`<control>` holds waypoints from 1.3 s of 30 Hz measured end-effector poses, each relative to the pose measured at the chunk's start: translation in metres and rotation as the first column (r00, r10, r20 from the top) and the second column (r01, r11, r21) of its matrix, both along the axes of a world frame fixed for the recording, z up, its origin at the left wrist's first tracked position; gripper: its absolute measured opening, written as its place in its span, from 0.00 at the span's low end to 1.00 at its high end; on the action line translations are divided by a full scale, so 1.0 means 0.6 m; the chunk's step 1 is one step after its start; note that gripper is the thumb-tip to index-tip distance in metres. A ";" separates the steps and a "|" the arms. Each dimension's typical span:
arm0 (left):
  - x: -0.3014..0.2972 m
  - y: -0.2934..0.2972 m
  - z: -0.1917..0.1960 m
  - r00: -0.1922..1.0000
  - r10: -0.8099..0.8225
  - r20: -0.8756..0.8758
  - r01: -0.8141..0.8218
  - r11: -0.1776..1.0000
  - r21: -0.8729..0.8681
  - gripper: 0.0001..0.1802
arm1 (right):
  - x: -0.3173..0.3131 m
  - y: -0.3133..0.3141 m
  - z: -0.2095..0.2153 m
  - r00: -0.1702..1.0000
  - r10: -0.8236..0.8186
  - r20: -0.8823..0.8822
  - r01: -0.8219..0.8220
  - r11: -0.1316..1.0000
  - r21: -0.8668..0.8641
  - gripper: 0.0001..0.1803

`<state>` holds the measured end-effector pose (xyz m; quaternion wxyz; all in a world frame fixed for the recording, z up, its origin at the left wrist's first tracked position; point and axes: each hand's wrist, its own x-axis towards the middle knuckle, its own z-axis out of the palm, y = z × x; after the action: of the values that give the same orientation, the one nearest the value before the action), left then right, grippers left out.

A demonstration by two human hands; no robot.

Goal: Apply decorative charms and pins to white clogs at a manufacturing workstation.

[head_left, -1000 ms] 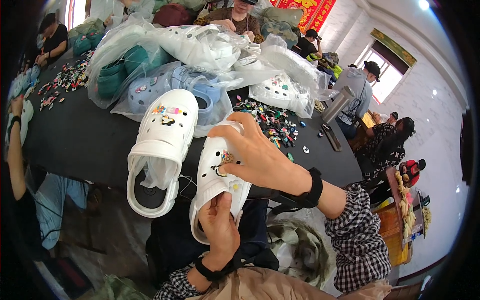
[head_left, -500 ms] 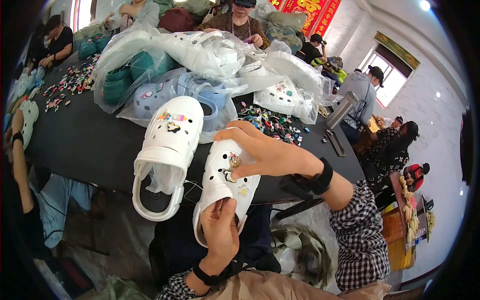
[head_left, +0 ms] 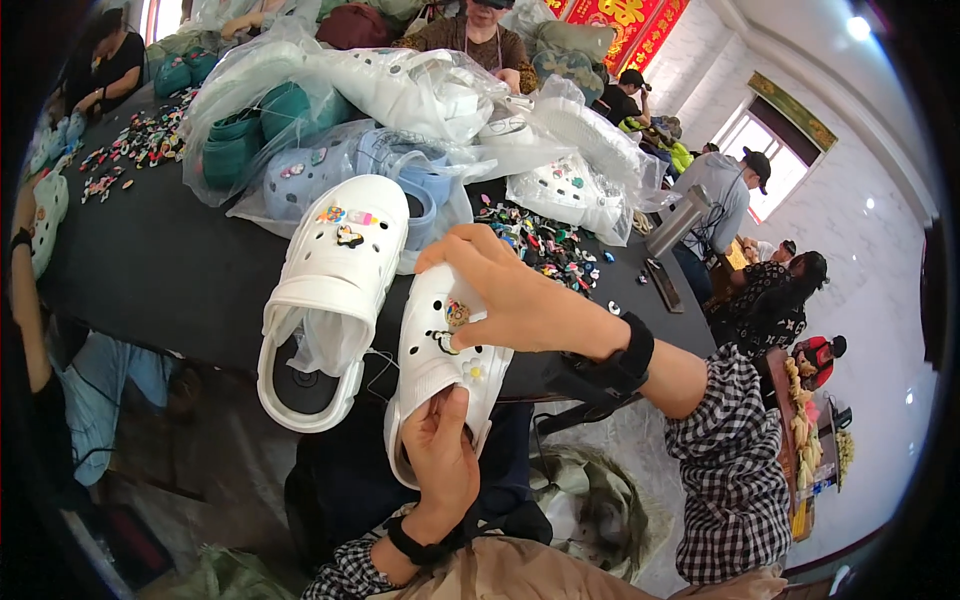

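Note:
My left hand grips a white clog at its foot opening, with the fingers reaching inside under the upper. Across the clog's toe lies my right hand, its thumb against a small black-and-white charm and its fingers bent over the far side. A round multicoloured charm and a flower charm also sit on this upper. Left of it, on the table edge, rests a second white clog with several charms on its toe and clear plastic inside.
Bagged clogs in white, blue and green are heaped across the black table. Loose charms lie to the right, with more charms far left. A metal cylinder and a phone are at the right edge. Other people work around.
Both hands and the held clog have shifted slightly left in the view, along with the second clog. My right thumb stays at the black-and-white charm, and the grip looks the same.

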<state>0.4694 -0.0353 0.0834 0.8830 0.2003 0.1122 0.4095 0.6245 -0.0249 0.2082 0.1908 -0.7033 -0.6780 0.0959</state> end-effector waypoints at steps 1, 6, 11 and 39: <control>0.002 0.000 -0.005 1.000 0.019 -0.017 -0.019 1.000 0.006 0.15 | -0.004 0.002 0.001 1.000 0.001 0.004 -0.001 1.000 -0.004 0.43; 0.003 -0.004 -0.012 1.000 0.022 -0.014 -0.022 1.000 -0.012 0.15 | -0.019 0.006 0.010 0.996 -0.084 0.015 0.085 0.995 -0.048 0.42; 0.000 -0.008 -0.009 0.999 0.035 -0.032 -0.033 0.997 0.063 0.15 | -0.005 0.000 0.001 1.000 -0.013 0.021 0.013 1.000 0.007 0.41; 0.000 -0.006 0.043 0.983 -0.097 -0.156 0.114 0.988 0.107 0.23 | -0.023 -0.107 -0.101 0.851 -0.102 -0.516 0.404 0.755 0.516 0.22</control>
<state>0.4693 -0.0387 0.1094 0.8793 0.2872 0.1439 0.3516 0.6105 -0.0892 0.1478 0.5714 -0.6485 -0.5028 0.0081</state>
